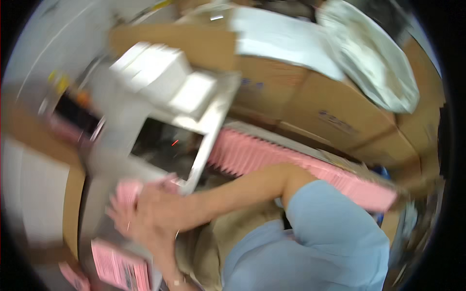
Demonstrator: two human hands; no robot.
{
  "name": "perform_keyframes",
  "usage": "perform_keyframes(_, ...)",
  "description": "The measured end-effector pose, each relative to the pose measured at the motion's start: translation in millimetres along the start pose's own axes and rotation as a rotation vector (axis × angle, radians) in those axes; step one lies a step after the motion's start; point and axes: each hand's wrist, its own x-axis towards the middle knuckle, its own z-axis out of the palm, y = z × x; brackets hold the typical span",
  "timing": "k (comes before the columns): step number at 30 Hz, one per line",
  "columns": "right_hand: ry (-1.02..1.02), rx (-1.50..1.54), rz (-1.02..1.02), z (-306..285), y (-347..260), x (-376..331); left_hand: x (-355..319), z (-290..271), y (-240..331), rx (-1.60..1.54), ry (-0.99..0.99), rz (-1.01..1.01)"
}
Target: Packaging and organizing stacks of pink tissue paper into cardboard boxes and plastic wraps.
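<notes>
Hands: The right hand (162,206) reaches across from a light blue sleeve (335,218), and the left hand (145,237) comes up from below. They cross over each other. It is all quite blurry, so I cannot tell if either one grips or just touches.
Pink bundle: A small pink bundle (128,191) is right at the fingers, on the near side of the grey table (116,123).
Pink stack: Another pink stack (109,259) sits near the hands, closer to the person. A little pink piece (74,277) is off to its left.
Pink row: A long pink row (238,150) runs off to the right, with lots of thin pieces packed side by side. The right arm goes over part of it.
How far along: I'd say the work is partway. The long row looks well filled, but the bundle at the hands and the stack nearby are still apart from it.
Table top: White boxes (155,68) stand behind a dark square patch (162,145).
Back: Big brown boxes (340,119) stand close together, with a pale plastic bag (383,68) on top.
</notes>
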Motion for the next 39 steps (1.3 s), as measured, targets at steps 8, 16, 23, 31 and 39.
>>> perform_keyframes(8,0.494,-0.927,0.356,-99,131,-36,-2,-11,16,0.555,-0.089,-0.006)
perform_keyframes(16,0.247,-0.738,0.328,-111,166,-28,-4,-30,7,0.439,-0.121,0.023)
perform_keyframes(23,0.665,-0.451,0.043,-120,137,-44,-5,-24,24,0.17,-0.11,-0.002)
perform_keyframes(31,0.286,-0.417,-0.413,-22,6,-48,-13,-33,18,-0.06,-0.065,0.038)
perform_keyframes(39,0.295,-0.053,0.173,-26,118,-9,-22,-67,16,-0.381,-0.228,-0.135)
